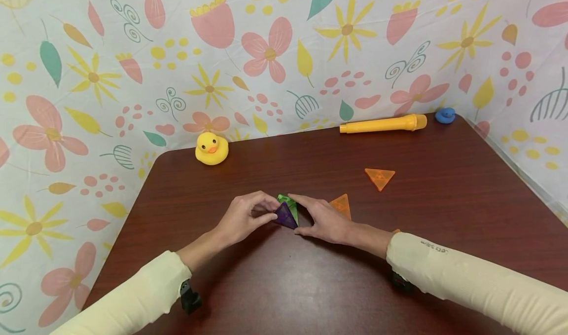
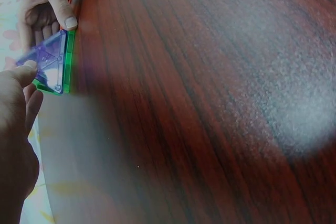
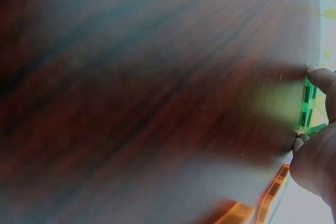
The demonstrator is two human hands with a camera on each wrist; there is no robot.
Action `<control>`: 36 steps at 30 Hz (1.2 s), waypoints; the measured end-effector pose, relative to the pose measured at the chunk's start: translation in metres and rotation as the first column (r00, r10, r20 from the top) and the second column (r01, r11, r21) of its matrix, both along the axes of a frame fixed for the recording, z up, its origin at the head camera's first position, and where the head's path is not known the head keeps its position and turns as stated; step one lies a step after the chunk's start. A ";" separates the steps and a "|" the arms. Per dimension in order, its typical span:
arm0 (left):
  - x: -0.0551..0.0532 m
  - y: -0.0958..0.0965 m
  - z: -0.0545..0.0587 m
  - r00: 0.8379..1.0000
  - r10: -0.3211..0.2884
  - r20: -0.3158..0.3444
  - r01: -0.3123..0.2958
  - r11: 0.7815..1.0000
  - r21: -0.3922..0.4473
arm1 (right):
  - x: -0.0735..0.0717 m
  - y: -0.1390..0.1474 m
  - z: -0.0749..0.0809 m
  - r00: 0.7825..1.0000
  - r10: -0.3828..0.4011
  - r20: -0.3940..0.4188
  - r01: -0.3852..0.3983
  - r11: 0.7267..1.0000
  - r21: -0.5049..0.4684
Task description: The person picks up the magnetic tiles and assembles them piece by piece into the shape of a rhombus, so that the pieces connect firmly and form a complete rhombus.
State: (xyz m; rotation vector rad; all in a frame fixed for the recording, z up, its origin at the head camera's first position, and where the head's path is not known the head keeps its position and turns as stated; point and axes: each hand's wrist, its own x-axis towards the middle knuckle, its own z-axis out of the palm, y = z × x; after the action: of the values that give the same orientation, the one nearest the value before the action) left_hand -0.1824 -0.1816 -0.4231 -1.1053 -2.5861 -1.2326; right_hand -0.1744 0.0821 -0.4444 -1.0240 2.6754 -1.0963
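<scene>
And here's the left hand [image 1: 246, 214], thumb and fingers pinching the purple triangle [image 1: 286, 216], its edge right alongside the green piece [image 1: 291, 204], mid-table! The right hand [image 1: 326, 219] grips that green piece between thumb and fingertip. One orange triangle [image 1: 341, 204] peeks out just behind; brown table [image 1: 288, 285] stretches nearward, with the yellow duck [image 1: 212, 150] by the far edge.

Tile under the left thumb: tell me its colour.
The tile is purple, clearest in the left wrist view.
</scene>
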 end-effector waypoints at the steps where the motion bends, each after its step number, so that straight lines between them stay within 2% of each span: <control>1: 0.000 0.000 0.000 1.000 0.000 0.000 0.000 1.000 -0.002 | 0.000 0.000 0.000 1.000 0.001 -0.002 -0.001 1.000 0.000; 7: 0.001 -0.001 -0.001 1.000 0.014 0.006 -0.014 1.000 -0.005 | 0.000 0.000 -0.001 1.000 0.003 0.000 -0.003 1.000 -0.005; 14: 0.001 -0.002 -0.003 0.998 0.058 -0.024 -0.059 0.998 -0.030 | 0.000 0.000 -0.002 1.000 0.000 0.003 0.000 1.000 -0.007; 21: 0.001 -0.001 -0.003 0.997 0.070 -0.033 -0.072 0.996 -0.058 | 0.000 0.000 -0.001 1.000 -0.002 -0.010 0.002 1.000 -0.009; 31: 0.002 -0.002 -0.006 0.998 0.065 0.026 -0.059 0.982 -0.182 | 0.000 0.000 -0.002 1.000 -0.009 -0.011 0.009 1.000 0.010; 36: 0.001 0.000 -0.010 0.998 0.058 0.024 -0.050 0.967 -0.249 | -0.001 -0.001 -0.003 1.000 -0.009 -0.030 0.009 1.000 0.008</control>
State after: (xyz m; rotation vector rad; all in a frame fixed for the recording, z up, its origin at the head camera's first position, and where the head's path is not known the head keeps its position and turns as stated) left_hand -0.1811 -0.1815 -0.4334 -1.0515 -2.8338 -0.9409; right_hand -0.1752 0.0811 -0.4471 -1.0369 2.7080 -1.0794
